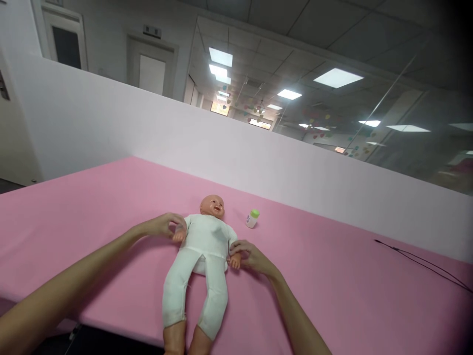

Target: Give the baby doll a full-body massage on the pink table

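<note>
A baby doll [205, 239] with a white cloth body lies on its back on a pink-covered table [318, 276]. Its bare head [212, 205] points toward the wall and its feet point toward me. On the left side, my left hand [167, 225] has its fingers curled round the doll's arm just above the small hand. Across the body, my right hand [253, 255] is closed on the doll's other arm near the wrist, the thumb and fingers partly hidden. Both doll arms rest low beside its trunk.
A small clear bottle with a green cap [253, 218] stands right of the doll's head. A thin black cable [421, 262] lies at the far right. Behind the table rises a white low wall [295, 172] with glass above it.
</note>
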